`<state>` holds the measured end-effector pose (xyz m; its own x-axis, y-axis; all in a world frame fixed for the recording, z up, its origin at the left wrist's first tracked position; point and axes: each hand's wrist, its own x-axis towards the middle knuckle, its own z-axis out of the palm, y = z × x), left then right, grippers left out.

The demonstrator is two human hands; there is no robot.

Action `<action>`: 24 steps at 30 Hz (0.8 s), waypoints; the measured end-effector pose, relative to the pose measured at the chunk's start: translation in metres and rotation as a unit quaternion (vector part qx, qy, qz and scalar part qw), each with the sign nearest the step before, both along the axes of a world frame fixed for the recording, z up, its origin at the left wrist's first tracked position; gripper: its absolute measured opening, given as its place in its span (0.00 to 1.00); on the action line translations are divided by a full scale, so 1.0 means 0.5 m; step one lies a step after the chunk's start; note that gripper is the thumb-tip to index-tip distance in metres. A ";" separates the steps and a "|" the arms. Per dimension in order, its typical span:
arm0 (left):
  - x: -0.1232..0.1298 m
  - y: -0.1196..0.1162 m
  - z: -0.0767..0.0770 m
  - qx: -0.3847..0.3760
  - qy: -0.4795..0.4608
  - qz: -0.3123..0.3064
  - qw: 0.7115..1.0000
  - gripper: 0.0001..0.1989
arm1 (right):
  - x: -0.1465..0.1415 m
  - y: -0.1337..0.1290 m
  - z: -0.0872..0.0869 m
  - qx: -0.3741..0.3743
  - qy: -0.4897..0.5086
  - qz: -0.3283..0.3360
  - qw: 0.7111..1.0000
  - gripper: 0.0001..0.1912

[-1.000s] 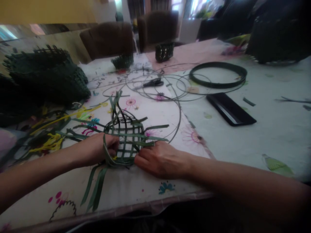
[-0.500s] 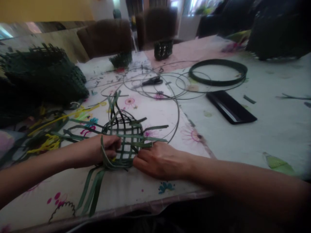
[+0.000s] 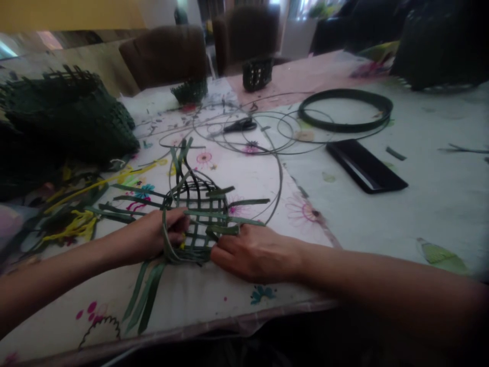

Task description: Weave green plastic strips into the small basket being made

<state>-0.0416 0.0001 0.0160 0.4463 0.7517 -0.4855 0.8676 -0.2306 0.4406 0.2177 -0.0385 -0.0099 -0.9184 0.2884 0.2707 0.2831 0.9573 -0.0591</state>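
A half-woven basket (image 3: pixel 202 219) of flat green strips lies on the flowered tablecloth in front of me, with loose strip ends sticking out all round. My left hand (image 3: pixel 171 229) is closed at its left side, fingers inside the curved strips of the edge. A bit of yellow shows by those fingertips. My right hand (image 3: pixel 248 252) is closed on the basket's near right edge, where a folded strip comes out above the fingers. Several green strips (image 3: pixel 147 295) hang towards the table's front edge. The exact grip of the fingertips is partly hidden.
Black scissors (image 3: pixel 240 125) lie among thin coiled strands beyond the basket. A black phone (image 3: pixel 367 165) and a dark green hoop (image 3: pixel 346 125) are to the right. A large woven basket (image 3: pixel 69 112) stands at left, near yellow strands (image 3: pixel 76 227). A small basket (image 3: pixel 257 75) sits farther back.
The view has shifted slightly. My left hand and the curved strip around its wrist have moved a little to the right; both hands stay closed at the basket.
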 end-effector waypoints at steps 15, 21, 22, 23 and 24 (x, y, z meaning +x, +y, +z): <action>0.038 -0.016 0.056 -0.049 0.137 -0.038 0.989 0.13 | -0.002 0.002 0.004 -0.012 0.005 0.002 1.000 0.16; 0.023 -0.015 0.041 -0.082 0.100 -0.020 0.991 0.08 | -0.002 0.002 0.001 -0.008 0.017 0.005 1.000 0.15; 0.022 -0.017 0.040 -0.085 0.085 -0.019 0.993 0.09 | -0.002 0.002 0.002 -0.009 0.015 0.001 1.000 0.15; 0.023 -0.019 0.040 -0.090 0.066 -0.019 0.994 0.10 | -0.002 0.002 0.003 -0.011 0.012 -0.003 1.000 0.15; 0.024 -0.021 0.040 -0.098 0.046 -0.017 0.994 0.12 | -0.002 0.002 0.004 -0.014 0.009 -0.007 1.000 0.15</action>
